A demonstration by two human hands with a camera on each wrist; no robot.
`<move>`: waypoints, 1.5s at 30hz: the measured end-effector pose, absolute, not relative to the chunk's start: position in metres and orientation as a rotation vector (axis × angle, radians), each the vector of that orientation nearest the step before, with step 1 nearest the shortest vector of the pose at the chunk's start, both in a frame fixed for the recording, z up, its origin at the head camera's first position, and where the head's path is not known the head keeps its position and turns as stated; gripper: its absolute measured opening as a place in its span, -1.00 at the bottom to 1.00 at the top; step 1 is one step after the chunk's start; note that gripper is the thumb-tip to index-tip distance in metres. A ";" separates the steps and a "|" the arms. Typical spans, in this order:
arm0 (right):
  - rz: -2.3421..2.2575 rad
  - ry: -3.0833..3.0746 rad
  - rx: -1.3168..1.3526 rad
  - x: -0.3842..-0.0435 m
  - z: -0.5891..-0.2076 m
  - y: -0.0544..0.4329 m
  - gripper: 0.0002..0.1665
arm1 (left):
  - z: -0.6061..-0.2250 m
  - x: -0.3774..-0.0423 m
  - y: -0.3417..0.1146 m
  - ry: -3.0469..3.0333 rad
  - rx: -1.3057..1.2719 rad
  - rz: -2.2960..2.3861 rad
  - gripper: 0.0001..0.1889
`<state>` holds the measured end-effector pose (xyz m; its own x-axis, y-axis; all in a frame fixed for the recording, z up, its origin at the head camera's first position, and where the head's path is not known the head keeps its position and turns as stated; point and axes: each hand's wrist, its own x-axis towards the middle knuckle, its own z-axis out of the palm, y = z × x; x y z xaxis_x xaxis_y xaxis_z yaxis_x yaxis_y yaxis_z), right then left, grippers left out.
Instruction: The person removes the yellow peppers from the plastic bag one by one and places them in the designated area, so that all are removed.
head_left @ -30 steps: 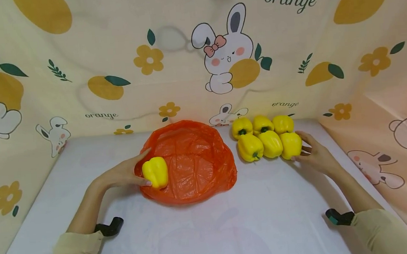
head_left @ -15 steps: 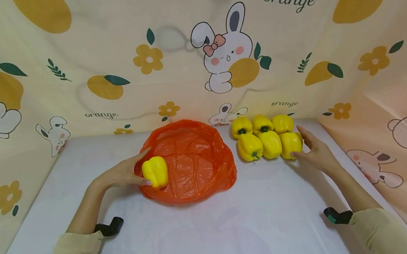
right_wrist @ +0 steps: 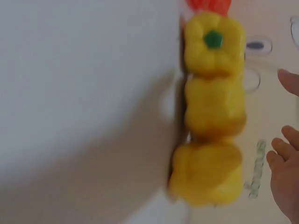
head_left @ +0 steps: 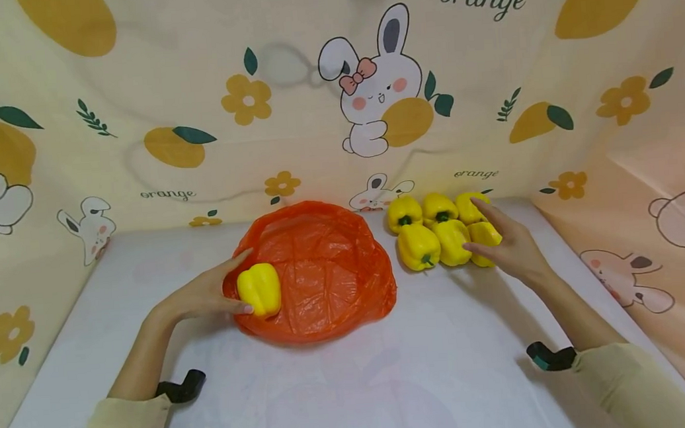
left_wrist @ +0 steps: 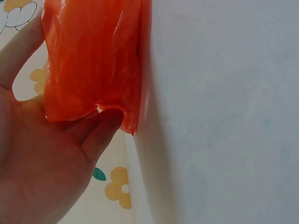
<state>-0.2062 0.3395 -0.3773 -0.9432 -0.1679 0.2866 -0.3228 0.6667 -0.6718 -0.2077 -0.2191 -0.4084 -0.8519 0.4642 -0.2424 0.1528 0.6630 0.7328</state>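
Observation:
My left hand (head_left: 207, 293) holds the left side of an orange plastic bag (head_left: 324, 295), its mouth spread wide on the table. Just inside that side of the bag sits a yellow bell pepper (head_left: 260, 291), with my thumb beside it. In the left wrist view, fingers curl against the bag's outside (left_wrist: 93, 60). My right hand (head_left: 514, 248) hovers with spread fingers over the right end of two rows of yellow bell peppers (head_left: 419, 246), partly hiding the rightmost ones. In the right wrist view, the front row (right_wrist: 215, 107) shows beside the right hand (right_wrist: 287, 177), which grips nothing.
A white cloth covers the table (head_left: 332, 400). Patterned fabric walls (head_left: 300, 124) with rabbits and oranges stand close behind the peppers and at both sides. Black wrist mounts (head_left: 181, 386) sit on both forearms.
My right hand has left the front-right bell pepper's side and moved left and up over the peppers. My left hand, the bag and the pepper in it have stayed put.

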 end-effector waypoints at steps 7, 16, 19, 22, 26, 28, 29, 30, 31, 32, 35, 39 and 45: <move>1.229 -2.648 0.551 -0.211 -0.366 0.305 -0.02 | -0.405 -0.206 -0.217 2.516 0.517 1.024 0.15; 1.372 -2.655 0.677 -0.217 -0.358 0.263 -0.04 | -0.403 -0.200 -0.219 2.560 0.511 1.014 0.12; 1.393 -2.656 0.711 -0.220 -0.357 0.249 -0.05 | -0.403 -0.198 -0.219 2.565 0.502 1.015 0.12; 1.436 -2.642 0.757 -0.222 -0.356 0.234 -0.08 | -0.404 -0.198 -0.218 2.571 0.504 1.011 0.13; 1.495 -2.636 0.837 -0.225 -0.357 0.213 -0.08 | -0.406 -0.198 -0.220 2.574 0.528 1.025 0.13; 1.477 -2.649 0.882 -0.228 -0.359 0.203 -0.06 | -0.408 -0.197 -0.220 2.573 0.535 1.033 0.14; 1.475 -2.656 0.899 -0.228 -0.359 0.198 -0.05 | -0.409 -0.197 -0.221 2.574 0.532 1.034 0.14; 1.465 -2.657 0.926 -0.228 -0.361 0.193 -0.05 | -0.410 -0.196 -0.221 2.576 0.528 1.033 0.14; 1.457 -2.657 0.954 -0.229 -0.362 0.189 -0.05 | -0.410 -0.196 -0.221 2.576 0.527 1.031 0.14; 1.450 -2.660 0.973 -0.230 -0.364 0.184 -0.04 | -0.411 -0.195 -0.221 2.576 0.517 1.030 0.14; 1.426 -2.663 1.031 -0.230 -0.369 0.173 -0.05 | -0.412 -0.194 -0.221 2.574 0.497 1.027 0.15; 1.362 -2.688 1.084 -0.230 -0.375 0.157 -0.06 | -0.413 -0.192 -0.220 2.564 0.501 1.037 0.15; 1.374 -2.736 1.152 -0.227 -0.383 0.130 -0.06 | -0.416 -0.192 -0.220 2.545 0.479 1.048 0.15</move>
<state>-0.2271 0.1300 -0.3831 -0.7447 -0.6408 0.1865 -0.5322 0.4015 -0.7454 -0.1921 -0.2195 -0.4159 -0.8830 0.4311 -0.1857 0.1753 0.6698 0.7216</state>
